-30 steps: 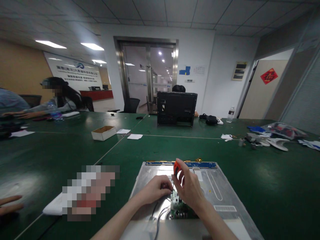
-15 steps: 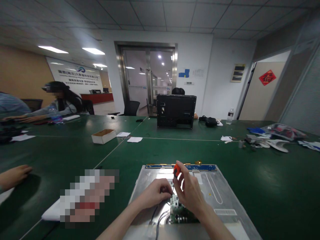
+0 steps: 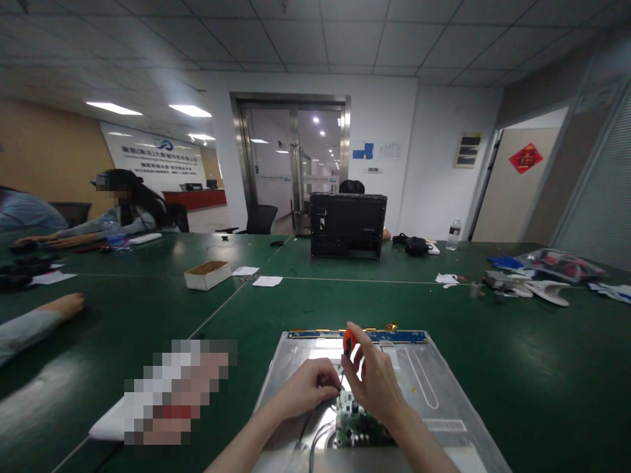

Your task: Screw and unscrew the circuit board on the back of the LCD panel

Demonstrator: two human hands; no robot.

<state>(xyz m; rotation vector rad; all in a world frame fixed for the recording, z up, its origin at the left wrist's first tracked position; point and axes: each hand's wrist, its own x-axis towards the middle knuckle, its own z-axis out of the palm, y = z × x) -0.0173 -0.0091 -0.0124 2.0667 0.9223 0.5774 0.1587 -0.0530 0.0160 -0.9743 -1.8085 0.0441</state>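
My right hand (image 3: 378,381) grips a small screwdriver (image 3: 349,343) by its orange and black handle. The thin shaft points down to the upper left edge of a green circuit board (image 3: 357,427). Beside the shaft's lower end, my left hand (image 3: 310,387) is closed in a pinch; what its fingertips hold is hidden. The board sits on a silver metal panel (image 3: 419,368), the back of a flat screen, lying on the table under both hands. Along the panel's far edge runs a blue circuit strip (image 3: 401,337). Grey cables (image 3: 318,443) lie left of the board.
On the green table (image 3: 532,368) stand an open white box (image 3: 208,275), a black monitor casing (image 3: 348,225) and a water bottle (image 3: 453,234). Metal and plastic parts (image 3: 522,286) lie right. Another person's forearm (image 3: 34,328) rests left, near a partly blurred white package (image 3: 111,420).
The whole view has shifted slightly downward in the picture. At the left, the other person's arm reaches further in. My hands and the screwdriver keep nearly the same pose over the board.
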